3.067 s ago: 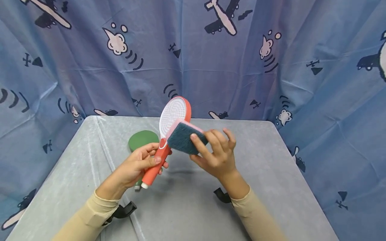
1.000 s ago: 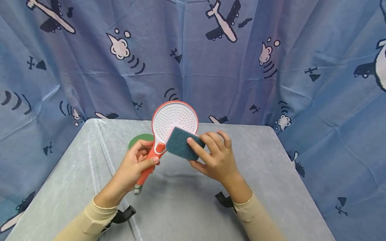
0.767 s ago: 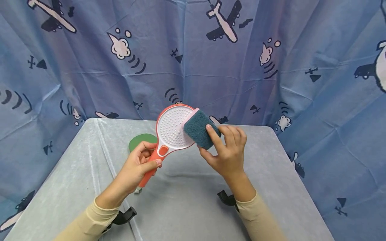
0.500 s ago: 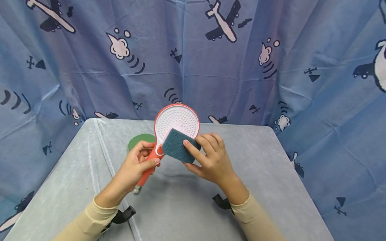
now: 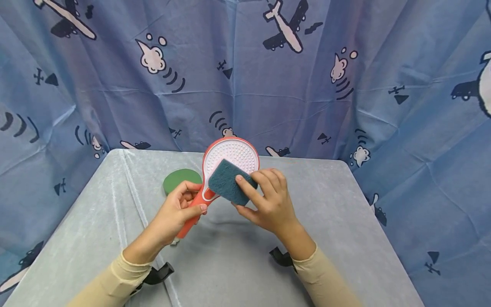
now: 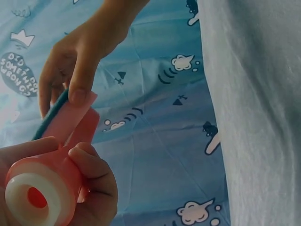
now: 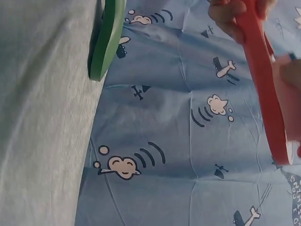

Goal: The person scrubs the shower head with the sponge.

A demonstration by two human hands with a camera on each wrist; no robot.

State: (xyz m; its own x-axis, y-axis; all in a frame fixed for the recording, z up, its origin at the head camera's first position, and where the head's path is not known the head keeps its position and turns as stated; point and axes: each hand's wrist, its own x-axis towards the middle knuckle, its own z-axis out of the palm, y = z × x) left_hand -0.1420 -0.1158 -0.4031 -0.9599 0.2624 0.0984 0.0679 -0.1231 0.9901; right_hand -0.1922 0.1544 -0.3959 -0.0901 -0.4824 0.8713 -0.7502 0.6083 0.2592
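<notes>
My left hand (image 5: pixel 174 215) grips the orange handle of a shower head (image 5: pixel 239 151), held up above the table with its white nozzle face toward me. Between thumb and fingers, my right hand (image 5: pixel 270 202) pinches a sponge (image 5: pixel 228 181) with a dark green scouring side and a pink side. The sponge lies against the lower part of the nozzle face and hides some of it. In the left wrist view, the pink side (image 6: pixel 66 117) faces the shower head, and the hollow white handle end (image 6: pixel 16 202) points at the camera.
Behind the left hand, a green round-headed object (image 5: pixel 181 178) lies on the grey cloth-covered table (image 5: pixel 326 204); its handle is mostly hidden. A blue curtain (image 5: pixel 245 76) printed with planes hangs behind the table. Black straps (image 5: pixel 158 273) are on both wrists.
The sponge has gone from the shower head's right edge back to its lower face. The shower head turned to face me and has shifted slightly right and down. Both grips stay the same.
</notes>
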